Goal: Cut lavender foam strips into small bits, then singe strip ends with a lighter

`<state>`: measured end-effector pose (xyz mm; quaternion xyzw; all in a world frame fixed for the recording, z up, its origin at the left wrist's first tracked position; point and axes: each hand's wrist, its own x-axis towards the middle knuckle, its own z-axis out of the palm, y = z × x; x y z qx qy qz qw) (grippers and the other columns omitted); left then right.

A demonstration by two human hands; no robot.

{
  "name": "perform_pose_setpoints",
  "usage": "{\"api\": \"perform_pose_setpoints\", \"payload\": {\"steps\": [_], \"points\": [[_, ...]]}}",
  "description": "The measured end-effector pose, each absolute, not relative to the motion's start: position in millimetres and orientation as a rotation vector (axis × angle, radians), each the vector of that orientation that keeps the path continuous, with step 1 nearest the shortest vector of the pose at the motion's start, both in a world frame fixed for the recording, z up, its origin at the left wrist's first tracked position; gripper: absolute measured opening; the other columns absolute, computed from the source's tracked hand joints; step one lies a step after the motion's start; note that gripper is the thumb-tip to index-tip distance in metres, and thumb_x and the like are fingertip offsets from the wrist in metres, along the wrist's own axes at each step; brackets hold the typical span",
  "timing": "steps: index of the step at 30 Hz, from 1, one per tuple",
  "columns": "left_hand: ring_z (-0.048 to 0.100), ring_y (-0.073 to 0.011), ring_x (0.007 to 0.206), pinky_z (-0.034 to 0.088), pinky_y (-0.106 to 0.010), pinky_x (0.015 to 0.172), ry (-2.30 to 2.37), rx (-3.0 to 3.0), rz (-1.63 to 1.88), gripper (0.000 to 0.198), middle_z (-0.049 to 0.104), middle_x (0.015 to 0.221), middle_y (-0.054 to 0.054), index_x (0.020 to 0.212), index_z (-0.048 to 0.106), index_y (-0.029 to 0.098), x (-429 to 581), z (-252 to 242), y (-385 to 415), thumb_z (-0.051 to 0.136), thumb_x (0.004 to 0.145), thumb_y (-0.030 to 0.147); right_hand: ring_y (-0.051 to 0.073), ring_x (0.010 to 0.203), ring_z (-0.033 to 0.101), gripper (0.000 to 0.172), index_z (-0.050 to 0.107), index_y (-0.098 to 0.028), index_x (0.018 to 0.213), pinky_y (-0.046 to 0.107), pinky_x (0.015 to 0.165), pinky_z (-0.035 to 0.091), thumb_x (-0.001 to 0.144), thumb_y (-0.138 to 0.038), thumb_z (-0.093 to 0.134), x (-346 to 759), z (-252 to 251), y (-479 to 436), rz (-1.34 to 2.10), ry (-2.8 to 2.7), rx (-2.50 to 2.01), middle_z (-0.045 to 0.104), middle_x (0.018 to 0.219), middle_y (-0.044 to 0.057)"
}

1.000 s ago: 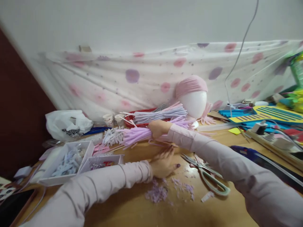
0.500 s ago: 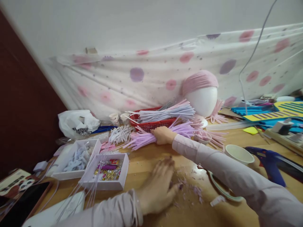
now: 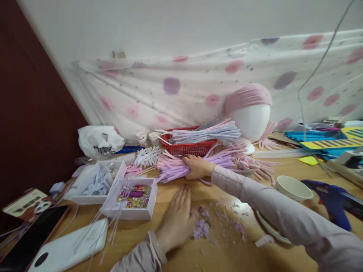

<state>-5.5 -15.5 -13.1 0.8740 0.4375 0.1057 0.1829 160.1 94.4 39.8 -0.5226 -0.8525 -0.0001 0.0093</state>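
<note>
My right hand (image 3: pixel 197 166), a ring on one finger, is wrapped over a bundle of fuzzy pipe cleaners (image 3: pixel 171 172), pink and lilac, lying in front of a red basket. The undersides of its fingers are hidden. Low over the wooden table (image 3: pixel 227 249), my left hand (image 3: pixel 177 221) is flat with fingers stretched out, holding nothing and slightly blurred. Just right of its thumb is a small heap of purple fuzz scraps (image 3: pixel 200 229). More scraps lie scattered to the right, partly beside my right sleeve.
The red basket (image 3: pixel 188 148) holds pale pipe cleaners. White boxes (image 3: pixel 154 196) of beads and a white phone (image 3: pixel 70 243) lie left. A foam head (image 3: pixel 249 121) stands behind. At right are a bowl (image 3: pixel 293 189), a glue gun (image 3: pixel 331 204) and a power strip (image 3: pixel 346 172).
My left hand has swept left across the table, leaving the scrap heap in view. My right hand stays at the bundle, its fingers now lying more over it. The view has shifted slightly.
</note>
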Motion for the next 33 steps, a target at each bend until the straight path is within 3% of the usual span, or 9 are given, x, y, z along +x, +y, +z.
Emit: {"api": "perform_pose_setpoints", "payload": {"steps": [4,9,11,15,21,27,33], "points": [[0.017,-0.0249,0.139,0.025,-0.045,0.112,0.917,2.414,0.313,0.07,0.015,0.152,-0.014,0.146,0.012,0.012,-3.7,-3.2,-34.0,0.027,0.09,0.051,0.033,0.115,0.046,0.081,0.039,-0.012,0.132,0.049,0.094,0.038,0.061,-0.039,0.068,165.9,43.9,90.9,0.263,-2.648,-1.49,0.048,0.125,0.019],[0.013,-0.0361,0.138,0.025,-0.056,0.108,1.18,2.479,0.28,0.103,0.013,0.15,-0.022,0.145,0.012,0.006,-34.1,-14.6,-41.1,0.045,0.072,0.07,0.025,0.118,0.045,0.049,0.049,-0.012,0.12,0.043,0.101,0.035,0.074,-0.025,0.059,187.1,67.8,51.6,0.307,-2.368,-1.232,0.051,0.123,0.015],[0.011,-0.0375,0.138,0.026,-0.057,0.107,1.267,2.537,0.29,0.112,0.012,0.15,-0.024,0.144,0.01,0.004,-46.0,-22.9,-41.6,0.049,0.066,0.073,0.023,0.113,0.049,0.044,0.048,-0.015,0.119,0.042,0.099,0.039,0.078,-0.026,0.057,198.2,78.9,21.8,0.292,-2.243,-1.208,0.054,0.119,0.013],[0.015,-0.0363,0.138,0.028,-0.055,0.107,1.235,2.652,0.334,0.104,0.017,0.149,-0.023,0.144,0.012,0.005,-42.0,-29.1,-39.0,0.045,0.071,0.071,0.02,0.108,0.055,0.038,0.044,-0.022,0.122,0.037,0.091,0.047,0.087,-0.035,0.048,219.1,82.1,-51.2,0.428,-2.05,-1.356,0.055,0.119,0.009],[0.011,-0.0338,0.139,0.02,-0.052,0.112,1.031,2.595,0.184,0.103,0.011,0.149,-0.024,0.142,0.016,-0.002,11.8,-12.8,-48.1,0.039,0.074,0.071,0.024,0.114,0.052,0.054,0.028,-0.024,0.137,0.04,0.091,0.048,0.088,-0.035,0.047,249.1,42.2,-140.4,0.194,-2.056,-1.69,0.049,0.13,0.012],[0.009,-0.0264,0.141,0.017,-0.046,0.114,0.837,2.542,0.232,0.083,0.01,0.152,-0.018,0.144,0.012,0.005,38.2,-3.7,-33.9,0.032,0.085,0.059,0.021,0.116,0.051,0.041,0.04,-0.022,0.131,0.036,0.094,0.047,0.09,-0.025,0.041,261.0,7.3,-168.9,0.042,-2.105,-1.68,0.055,0.125,0.01],[0.015,-0.0262,0.14,0.015,-0.047,0.114,0.574,2.683,0.12,0.078,0.017,0.151,-0.017,0.144,0.017,0.007,64.3,-5.5,-2.7,0.034,0.086,0.055,0.019,0.106,0.056,0.035,0.049,-0.02,0.123,0.033,0.087,0.05,0.09,-0.022,0.041,271.4,-2.5,-175.4,-0.105,-2.0,-1.692,0.059,0.115,0.011]]}}
